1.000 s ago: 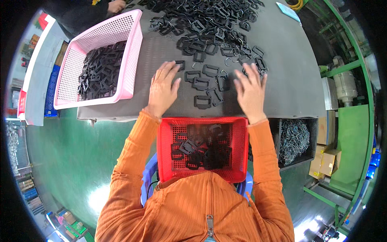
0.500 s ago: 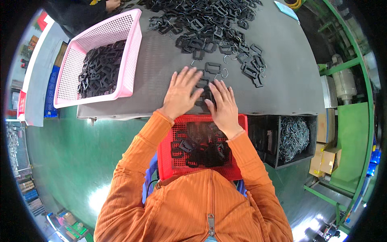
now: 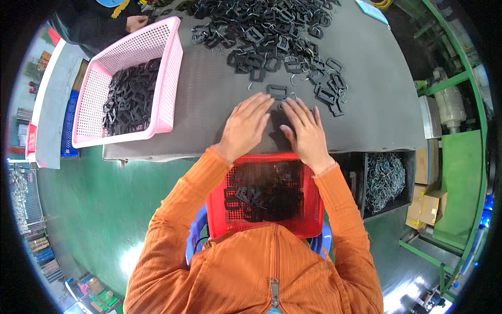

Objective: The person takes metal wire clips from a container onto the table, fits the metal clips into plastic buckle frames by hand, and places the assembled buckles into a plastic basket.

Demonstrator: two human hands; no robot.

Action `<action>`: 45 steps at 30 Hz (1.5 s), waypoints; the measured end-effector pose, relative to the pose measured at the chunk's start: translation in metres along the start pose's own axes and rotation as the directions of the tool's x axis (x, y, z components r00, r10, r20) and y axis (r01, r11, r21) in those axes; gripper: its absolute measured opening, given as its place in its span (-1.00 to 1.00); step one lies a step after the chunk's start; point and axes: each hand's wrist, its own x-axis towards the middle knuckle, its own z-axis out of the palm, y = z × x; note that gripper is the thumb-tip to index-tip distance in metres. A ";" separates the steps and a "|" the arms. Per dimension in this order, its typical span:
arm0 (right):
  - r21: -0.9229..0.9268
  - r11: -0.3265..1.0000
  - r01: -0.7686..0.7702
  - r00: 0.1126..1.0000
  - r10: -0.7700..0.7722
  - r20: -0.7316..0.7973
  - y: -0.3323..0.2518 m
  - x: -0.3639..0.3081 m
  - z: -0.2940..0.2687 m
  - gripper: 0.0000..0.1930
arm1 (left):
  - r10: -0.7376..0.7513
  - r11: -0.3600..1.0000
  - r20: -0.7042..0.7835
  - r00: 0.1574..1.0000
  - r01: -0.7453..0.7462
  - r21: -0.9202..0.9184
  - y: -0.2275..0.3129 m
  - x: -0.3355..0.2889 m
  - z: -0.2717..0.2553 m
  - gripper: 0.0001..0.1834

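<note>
Both my hands are over the near part of the grey table, fingers stretched out and holding nothing. The fingertips of my left hand are at the left end of a black plastic buckle. My right hand has its fingertips beside a small metal hook, just right of that buckle. Below my hands, against my body, is a red perforated basket with loose black buckles in it, some blurred. Ahead spreads a large pile of black buckles with metal hooks.
A pink basket of black plastic pieces stands at the table's left. Behind it is another person's hand. A black crate with metal hooks sits below the right table edge. A light blue mask lies far right.
The black buckles that lay between my hands are gone from the table edge, and the red basket shows more blurred pieces. My hands have shifted slightly right, nearer the single buckle.
</note>
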 end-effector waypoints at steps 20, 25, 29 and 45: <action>-0.139 0.979 0.148 0.989 -0.141 0.053 0.021 0.164 0.071 -0.69 | -0.018 0.894 -0.282 0.959 0.142 0.424 -0.051 0.022 -0.036 -0.81; -0.096 0.986 0.137 0.989 -0.142 -0.046 0.019 0.149 0.069 -0.70 | 0.048 0.935 -0.328 0.944 0.073 0.347 -0.106 0.100 -0.029 -0.77; -0.286 0.918 0.274 0.960 -0.277 0.032 0.026 0.128 0.055 -0.76 | -0.169 0.921 -0.059 0.984 0.179 0.346 -0.116 0.113 -0.030 -0.82; 0.692 0.337 -0.638 0.718 0.586 0.376 0.079 0.115 -0.002 -0.68 | -0.053 0.949 -0.111 0.992 0.015 -0.315 -0.091 0.109 -0.050 -0.87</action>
